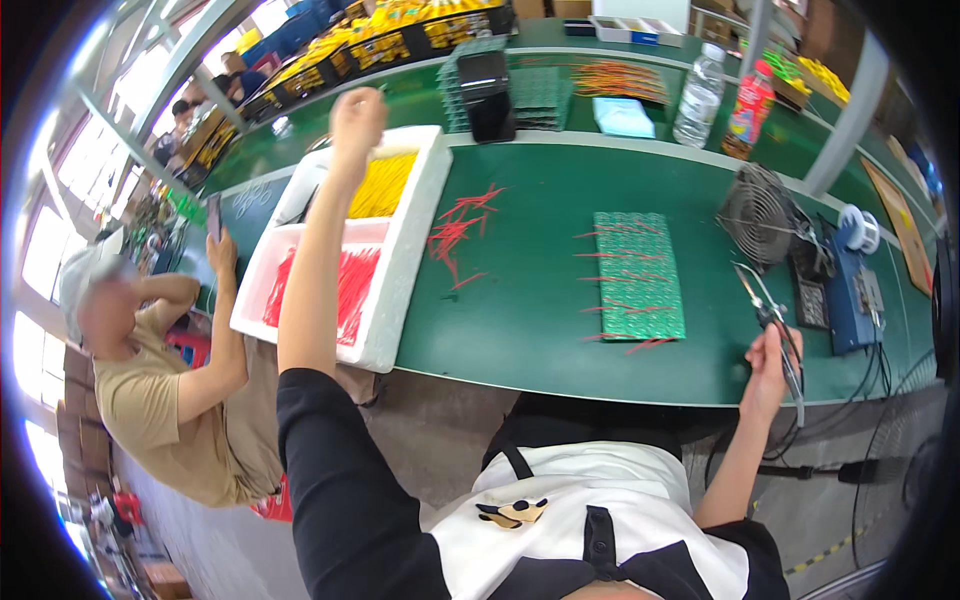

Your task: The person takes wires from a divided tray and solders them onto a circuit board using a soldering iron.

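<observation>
My left hand [358,118] is raised over the far part of a white foam box [403,270], fingers closed; what they hold, if anything, cannot be made out. In the box, red wires [358,290] lie in the near tray and yellow wires [385,186] in the far one. At the right, my right hand [768,368] grips a soldering iron [775,318], its tip pointing up and away over the bench. Left of the iron lies a green circuit board panel [640,265], with several red wires sticking out past its left edge.
Loose red wires [462,232] lie beside the foam box. A small round fan [757,217] and a blue soldering station [855,290] stand at the right. Bottles [700,97], a dark phone [487,97] and stacked boards [540,98] are farther back. A person [165,375] is at the left.
</observation>
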`<action>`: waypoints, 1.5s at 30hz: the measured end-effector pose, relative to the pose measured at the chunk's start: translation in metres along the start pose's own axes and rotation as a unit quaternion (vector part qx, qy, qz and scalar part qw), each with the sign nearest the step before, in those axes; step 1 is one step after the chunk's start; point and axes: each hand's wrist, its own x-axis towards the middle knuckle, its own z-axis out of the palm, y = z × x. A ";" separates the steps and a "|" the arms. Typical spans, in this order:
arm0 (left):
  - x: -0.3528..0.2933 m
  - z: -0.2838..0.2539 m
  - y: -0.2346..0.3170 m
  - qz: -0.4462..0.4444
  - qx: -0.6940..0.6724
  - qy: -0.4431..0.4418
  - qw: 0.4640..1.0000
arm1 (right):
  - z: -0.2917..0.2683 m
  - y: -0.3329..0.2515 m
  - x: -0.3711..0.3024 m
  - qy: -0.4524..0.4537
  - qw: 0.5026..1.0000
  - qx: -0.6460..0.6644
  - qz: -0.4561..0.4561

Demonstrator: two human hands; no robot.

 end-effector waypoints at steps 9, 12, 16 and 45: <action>-0.056 0.190 -0.050 -0.041 0.164 -0.297 0.940 | 0.006 -0.004 -0.002 0.011 0.999 0.030 -0.010; -0.097 0.216 -0.033 -0.082 0.135 -0.351 0.923 | 0.002 -0.006 -0.002 -0.011 1.000 0.028 -0.004; -0.130 0.218 -0.019 -0.074 0.090 -0.340 0.933 | -0.003 -0.007 0.000 -0.032 0.999 0.033 0.012; -0.161 0.152 -0.031 -0.071 -0.038 -0.305 0.949 | 0.075 0.002 0.027 -0.193 0.980 0.050 -0.003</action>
